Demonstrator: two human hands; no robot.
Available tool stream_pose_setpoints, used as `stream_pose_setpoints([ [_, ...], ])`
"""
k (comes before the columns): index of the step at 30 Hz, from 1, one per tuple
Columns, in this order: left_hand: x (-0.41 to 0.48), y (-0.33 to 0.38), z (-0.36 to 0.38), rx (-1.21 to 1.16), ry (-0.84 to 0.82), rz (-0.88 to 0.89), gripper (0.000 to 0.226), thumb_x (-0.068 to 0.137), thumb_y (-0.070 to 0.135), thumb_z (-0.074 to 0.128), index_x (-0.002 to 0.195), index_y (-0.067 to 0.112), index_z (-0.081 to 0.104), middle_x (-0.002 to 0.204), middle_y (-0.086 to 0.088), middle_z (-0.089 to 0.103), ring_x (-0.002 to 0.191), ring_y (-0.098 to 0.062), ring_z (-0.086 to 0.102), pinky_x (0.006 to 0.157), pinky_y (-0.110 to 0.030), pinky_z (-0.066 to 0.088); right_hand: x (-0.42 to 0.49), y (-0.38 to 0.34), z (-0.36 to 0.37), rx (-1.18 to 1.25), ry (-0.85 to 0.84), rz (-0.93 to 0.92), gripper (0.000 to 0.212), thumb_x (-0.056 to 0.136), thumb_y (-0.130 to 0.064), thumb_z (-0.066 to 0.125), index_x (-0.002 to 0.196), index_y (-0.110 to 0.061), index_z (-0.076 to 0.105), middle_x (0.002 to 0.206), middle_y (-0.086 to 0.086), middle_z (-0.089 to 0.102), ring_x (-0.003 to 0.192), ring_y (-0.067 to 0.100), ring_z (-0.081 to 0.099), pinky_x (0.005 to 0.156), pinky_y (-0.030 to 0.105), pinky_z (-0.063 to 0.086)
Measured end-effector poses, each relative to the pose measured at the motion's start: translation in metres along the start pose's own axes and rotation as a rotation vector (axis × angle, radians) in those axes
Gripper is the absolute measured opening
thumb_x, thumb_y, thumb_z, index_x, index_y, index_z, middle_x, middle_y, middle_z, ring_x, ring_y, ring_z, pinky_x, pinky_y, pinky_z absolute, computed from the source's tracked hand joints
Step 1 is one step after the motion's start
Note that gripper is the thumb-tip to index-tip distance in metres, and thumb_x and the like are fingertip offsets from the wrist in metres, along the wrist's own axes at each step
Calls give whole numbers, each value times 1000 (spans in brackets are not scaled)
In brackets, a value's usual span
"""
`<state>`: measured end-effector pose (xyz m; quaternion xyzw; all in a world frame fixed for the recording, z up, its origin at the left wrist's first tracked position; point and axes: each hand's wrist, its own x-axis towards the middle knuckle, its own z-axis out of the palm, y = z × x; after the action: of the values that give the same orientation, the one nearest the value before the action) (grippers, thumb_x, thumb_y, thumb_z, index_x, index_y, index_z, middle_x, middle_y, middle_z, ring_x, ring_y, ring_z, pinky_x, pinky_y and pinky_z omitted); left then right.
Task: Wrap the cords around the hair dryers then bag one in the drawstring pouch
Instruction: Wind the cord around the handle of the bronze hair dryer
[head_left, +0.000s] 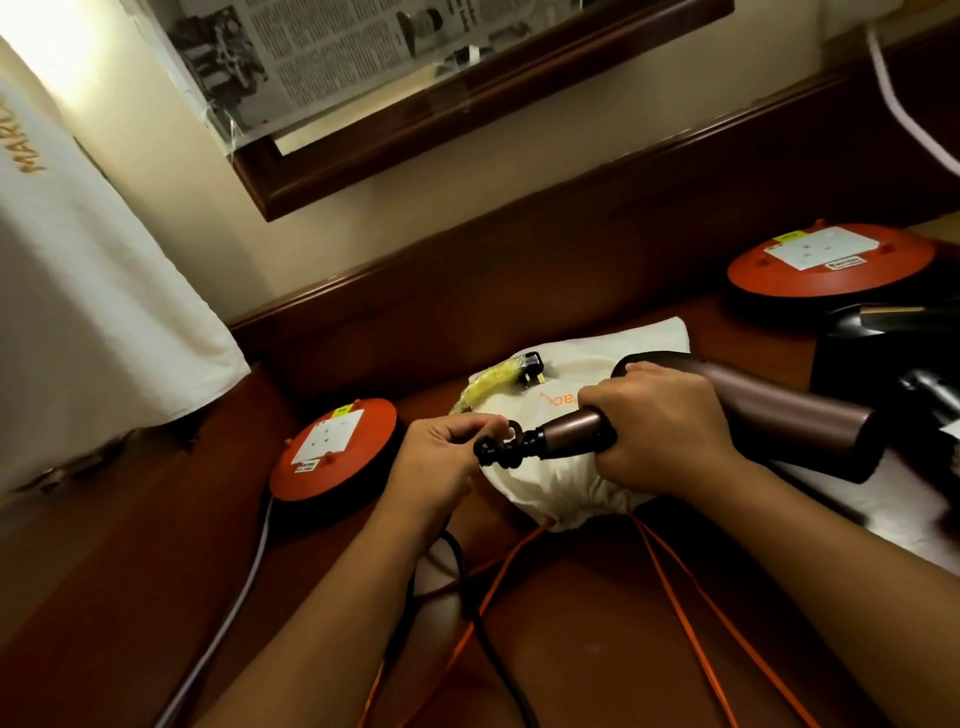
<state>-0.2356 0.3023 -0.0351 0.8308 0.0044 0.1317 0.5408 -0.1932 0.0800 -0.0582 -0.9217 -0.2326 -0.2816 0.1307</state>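
Over the white pouch (550, 483), my right hand (670, 431) curls its fingers round the brown hair dryer (789, 410); my left hand (441, 462) pinches its black cord (491, 453).

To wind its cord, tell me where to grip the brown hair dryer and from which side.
Grip the brown hair dryer by its slim handle, coming from above as the right hand does: the handle is narrow enough to wrap, and it points left, leaving the cord end free for the left hand.
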Motion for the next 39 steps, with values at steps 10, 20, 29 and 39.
stream_pose_setpoints([
  [10,3,-10,5,-357,219,-42,21,98,7,62,86,14,77,48,0,51,40,-9,30,39,-18,25,5,-1,1,-20,31,47,20,59,-37,64,77,-31,59,61,-11,51,70,18,55,53,24,28],
  [20,-33,-5,19,501,-187,-30,11,104,37,52,109,35,62,71,-1,67,57,-20,64,56,-36,51,8,-2,3,9,61,184,17,57,-36,59,71,-29,51,58,-8,49,70,20,52,50,24,19],
  [29,-56,77,-16,805,-203,437,26,101,39,55,92,20,70,70,1,66,61,-13,61,59,-35,47,9,-8,6,-80,13,136,19,62,-37,64,75,-30,52,63,-8,53,74,20,52,51,25,18],
  [39,21,36,-20,235,-148,-41,11,94,15,72,90,12,82,65,-4,68,46,-11,47,46,-22,39,1,-2,6,-74,21,64,22,57,-37,62,77,-28,61,66,-8,61,72,22,54,53,26,27],
])
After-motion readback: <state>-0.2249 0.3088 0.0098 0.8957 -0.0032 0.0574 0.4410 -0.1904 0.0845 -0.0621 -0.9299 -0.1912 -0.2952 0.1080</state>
